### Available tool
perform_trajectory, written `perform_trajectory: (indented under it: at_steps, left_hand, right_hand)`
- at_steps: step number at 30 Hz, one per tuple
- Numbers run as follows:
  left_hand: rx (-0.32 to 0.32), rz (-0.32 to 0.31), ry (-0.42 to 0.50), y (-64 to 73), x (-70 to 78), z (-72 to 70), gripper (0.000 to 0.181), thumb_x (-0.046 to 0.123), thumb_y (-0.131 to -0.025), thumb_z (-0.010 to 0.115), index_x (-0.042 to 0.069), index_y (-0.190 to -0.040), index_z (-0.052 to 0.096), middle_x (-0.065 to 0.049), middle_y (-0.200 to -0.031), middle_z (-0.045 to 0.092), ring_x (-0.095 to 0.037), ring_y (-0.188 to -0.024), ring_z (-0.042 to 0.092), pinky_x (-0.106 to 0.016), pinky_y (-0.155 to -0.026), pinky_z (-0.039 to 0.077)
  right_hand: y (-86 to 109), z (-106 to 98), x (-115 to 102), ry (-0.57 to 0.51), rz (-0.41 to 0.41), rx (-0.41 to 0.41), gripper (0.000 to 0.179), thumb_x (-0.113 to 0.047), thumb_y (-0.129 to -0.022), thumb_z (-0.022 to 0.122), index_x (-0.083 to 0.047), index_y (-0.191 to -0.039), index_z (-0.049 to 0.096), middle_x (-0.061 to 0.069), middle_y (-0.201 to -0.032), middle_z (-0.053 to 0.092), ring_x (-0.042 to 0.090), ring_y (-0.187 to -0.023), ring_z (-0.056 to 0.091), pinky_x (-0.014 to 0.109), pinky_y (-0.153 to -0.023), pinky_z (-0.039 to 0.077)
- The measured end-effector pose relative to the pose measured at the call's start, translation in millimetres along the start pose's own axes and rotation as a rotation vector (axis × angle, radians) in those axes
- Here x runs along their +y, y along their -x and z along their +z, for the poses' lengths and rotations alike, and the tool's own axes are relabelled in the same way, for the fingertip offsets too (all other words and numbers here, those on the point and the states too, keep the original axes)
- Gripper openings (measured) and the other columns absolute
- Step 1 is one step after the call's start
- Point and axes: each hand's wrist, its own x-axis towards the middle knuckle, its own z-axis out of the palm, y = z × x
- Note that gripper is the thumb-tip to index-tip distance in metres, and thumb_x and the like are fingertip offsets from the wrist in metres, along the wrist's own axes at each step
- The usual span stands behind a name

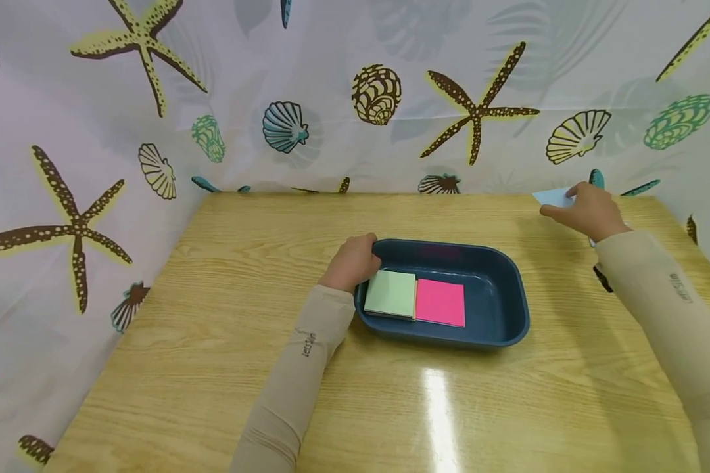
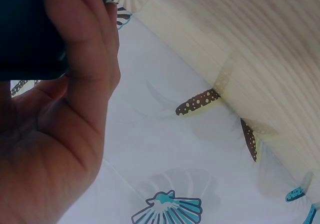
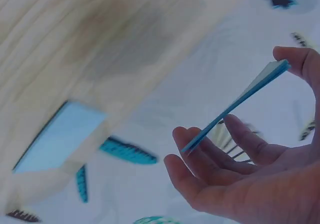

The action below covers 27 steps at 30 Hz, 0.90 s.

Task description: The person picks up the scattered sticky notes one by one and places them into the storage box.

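Note:
A dark blue plastic tub (image 1: 511,295) stands on the wooden table, and my left hand (image 1: 352,263) grips its left end at the rim. The left wrist view has the fingers (image 2: 87,49) curled about the tub's dark wall (image 2: 30,34). Inside the tub, a pale green sticky note pad (image 1: 390,293) lies beside a bright pink one (image 1: 440,303). Toward the table's back right corner, my right hand (image 1: 591,211) holds up a thin light blue sticky note pad (image 3: 240,101) between thumb and fingers, seen edge-on from the wrist.
Another light blue pad (image 3: 60,136) lies on the table near its edge in the right wrist view. A white curtain (image 1: 331,85) printed with starfish and shells hangs along the back and sides. Bare wood (image 1: 225,315) extends left of the tub.

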Motion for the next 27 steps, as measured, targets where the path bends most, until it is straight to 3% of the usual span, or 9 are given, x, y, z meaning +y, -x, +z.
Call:
perform_trajectory:
  at_steps: [3,7,14,18,22,27]
  left_hand:
    - [0.005,0.003,-0.004,-0.2,1.4,-0.8,0.045,0.005,-0.095,0.051,0.002,-0.140,0.047,-0.017,-0.130,0.057,-0.023,-0.087,0.056,-0.036,-0.083,0.047]
    - [0.002,0.001,0.000,0.0,2.4,-1.1,0.045,0.005,-0.095,0.051,0.002,-0.140,0.047,-0.017,-0.131,0.057,-0.023,-0.089,0.055,-0.036,-0.084,0.047]
    - [-0.008,-0.010,0.011,1.1,1.3,-0.1,0.047,0.005,-0.096,0.050,0.002,-0.142,0.045,-0.017,-0.133,0.055,-0.024,-0.087,0.054,-0.035,-0.080,0.045]
    - [-0.005,-0.012,0.006,1.9,1.1,-0.1,0.047,0.005,-0.095,0.050,0.003,-0.142,0.045,-0.017,-0.135,0.053,-0.024,-0.089,0.054,-0.035,-0.081,0.045]
    - [0.001,-0.003,-0.004,1.7,1.3,0.0,0.046,0.005,-0.095,0.050,0.002,-0.141,0.046,-0.018,-0.133,0.055,-0.024,-0.088,0.055,-0.035,-0.081,0.046]
    - [0.002,0.000,-0.007,2.1,2.1,-0.2,0.045,0.005,-0.095,0.051,0.002,-0.140,0.047,-0.017,-0.133,0.055,-0.024,-0.091,0.055,-0.036,-0.084,0.047]
  right_hand:
    - [9.5,-2.9,-23.1,-0.059,-0.042,-0.038,0.082,-0.046,-0.090,0.059,0.020,-0.133,0.034,0.043,-0.123,0.042,0.054,-0.108,0.045,0.063,-0.086,0.039]
    - [23.8,-5.8,-58.1,-0.074,-0.090,-0.066,0.082,-0.047,-0.088,0.063,0.012,-0.136,0.035,0.041,-0.132,0.037,0.053,-0.115,0.041,0.064,-0.090,0.037]
    - [52.4,-1.2,-118.0,-0.003,-0.291,-0.171,0.071,-0.038,-0.081,0.075,0.003,-0.131,0.047,0.033,-0.132,0.047,0.044,-0.109,0.051,0.054,-0.083,0.046]
    - [67.1,10.8,-142.5,0.103,-0.424,-0.325,0.071,-0.030,-0.077,0.080,0.003,-0.130,0.047,0.028,-0.122,0.054,0.036,-0.097,0.055,0.047,-0.078,0.049]
    - [76.7,30.8,-163.2,0.243,-0.476,-0.497,0.073,-0.022,-0.074,0.080,0.007,-0.130,0.043,0.018,-0.105,0.058,0.029,-0.089,0.055,0.041,-0.074,0.050]
    - [81.8,57.5,-182.4,0.467,-0.497,-0.632,0.075,-0.023,-0.074,0.081,0.011,-0.131,0.045,0.019,-0.114,0.059,0.029,-0.098,0.056,0.042,-0.087,0.050]
